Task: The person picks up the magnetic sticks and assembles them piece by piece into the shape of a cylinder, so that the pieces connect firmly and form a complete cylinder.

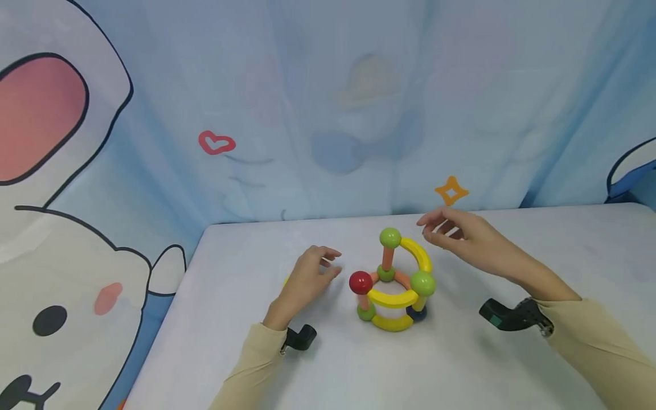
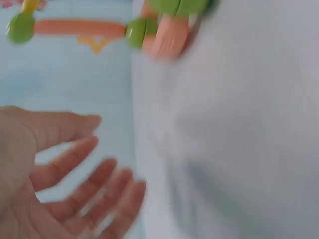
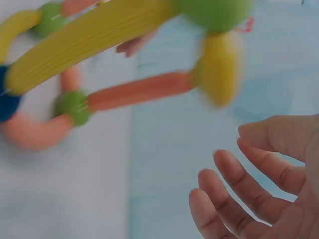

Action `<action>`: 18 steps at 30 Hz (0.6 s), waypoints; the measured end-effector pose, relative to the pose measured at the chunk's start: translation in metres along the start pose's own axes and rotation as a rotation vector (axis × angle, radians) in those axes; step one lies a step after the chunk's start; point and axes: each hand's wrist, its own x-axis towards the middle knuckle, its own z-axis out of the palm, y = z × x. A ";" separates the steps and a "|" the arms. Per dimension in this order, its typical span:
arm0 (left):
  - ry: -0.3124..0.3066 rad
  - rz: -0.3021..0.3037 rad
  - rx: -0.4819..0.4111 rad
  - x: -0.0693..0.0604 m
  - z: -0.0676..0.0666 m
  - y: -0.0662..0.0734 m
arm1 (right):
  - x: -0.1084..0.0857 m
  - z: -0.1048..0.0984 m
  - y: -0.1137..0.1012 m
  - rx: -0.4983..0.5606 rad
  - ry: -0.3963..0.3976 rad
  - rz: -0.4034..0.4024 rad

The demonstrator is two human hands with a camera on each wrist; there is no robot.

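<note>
A toy frame of balls joined by rods stands on the table, with a red ball (image 1: pixel 361 282), a raised green ball (image 1: pixel 390 238), a yellow curved rod (image 1: pixel 393 299) and a dark blue ball (image 1: pixel 417 313). To its left hovers my left hand (image 1: pixel 307 279), apart from it, fingers loosely bent around nothing. My right hand (image 1: pixel 468 236) is raised behind and right of the frame, also holding nothing. The left wrist view catches an orange rod (image 2: pixel 79 28) above the hand. In the right wrist view, a yellow curved rod (image 3: pixel 89 45) blurs past the relaxed fingers (image 3: pixel 239 174).
A white-covered table (image 1: pixel 205 353) carries the toy. Behind it hangs a light blue printed curtain (image 1: pixel 307 102). A bit of something yellow (image 1: pixel 286 280) peeks out beside the left hand, mostly hidden. Black wrist cameras (image 1: pixel 512 316) sit on both wrists.
</note>
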 end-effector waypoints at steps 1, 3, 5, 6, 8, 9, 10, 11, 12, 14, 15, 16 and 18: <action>0.032 -0.012 0.041 -0.003 -0.006 -0.002 | 0.002 -0.003 -0.008 -0.009 0.008 -0.010; 0.086 -0.053 0.119 -0.011 -0.016 -0.005 | 0.007 -0.005 -0.023 -0.008 0.006 -0.045; 0.120 -0.122 0.187 -0.019 -0.025 -0.010 | 0.016 -0.005 -0.038 0.001 -0.013 -0.094; 0.125 -0.154 0.222 -0.022 -0.028 -0.012 | 0.019 -0.005 -0.044 0.000 -0.025 -0.114; 0.112 -0.216 0.287 -0.029 -0.032 -0.015 | 0.026 -0.005 -0.054 -0.009 -0.050 -0.149; 0.099 -0.240 0.314 -0.031 -0.032 -0.017 | 0.028 -0.005 -0.058 -0.025 -0.061 -0.161; 0.083 -0.258 0.335 -0.033 -0.032 -0.019 | 0.030 -0.004 -0.060 -0.040 -0.073 -0.166; 0.069 -0.272 0.349 -0.034 -0.031 -0.020 | 0.031 -0.004 -0.062 -0.055 -0.088 -0.161; 0.060 -0.277 0.354 -0.035 -0.030 -0.021 | 0.032 -0.004 -0.062 -0.069 -0.103 -0.154; 0.057 -0.283 0.339 -0.036 -0.028 -0.022 | 0.032 -0.002 -0.062 -0.089 -0.128 -0.130; 0.059 -0.280 0.327 -0.036 -0.027 -0.022 | 0.031 -0.002 -0.061 -0.096 -0.138 -0.121; 0.062 -0.274 0.315 -0.036 -0.026 -0.022 | 0.030 -0.001 -0.059 -0.101 -0.146 -0.111; 0.068 -0.263 0.292 -0.034 -0.024 -0.022 | 0.028 0.000 -0.056 -0.107 -0.153 -0.095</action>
